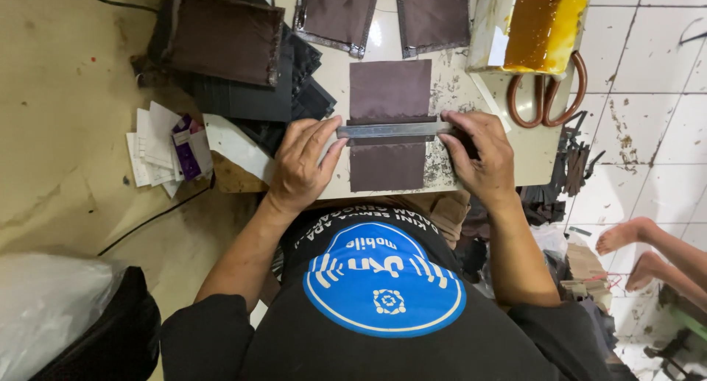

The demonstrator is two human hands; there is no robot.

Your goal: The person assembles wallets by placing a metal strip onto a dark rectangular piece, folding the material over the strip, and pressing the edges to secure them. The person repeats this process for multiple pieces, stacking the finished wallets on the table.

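**Both hands press a metal bar across a brown piece**

Black shirt cloth with a round blue print (383, 278) fills the near edge at 6 o'clock. Above it, the left hand (302, 164) lies flat, fingers together, its fingertips pressing the left end of a grey metal bar (387, 130). At 3 o'clock from there, the right hand (479, 156) presses the bar's other end, fingers curled down over it. Lying crosswise, the bar rests on a brown rectangular piece (389, 134) that sits in the middle of the pale, stained counter (456, 86). More brown pieces (383, 13) lie at 12 o'clock, and a stack of dark pieces (236, 57) sits at 10 o'clock. Large scissors (545, 94) rest at 2 o'clock, just below an open tin of amber glue (541, 24). Folded papers (166, 149) lie on the floor at 9 o'clock. Another person's bare feet (633, 248) show at 4 o'clock.
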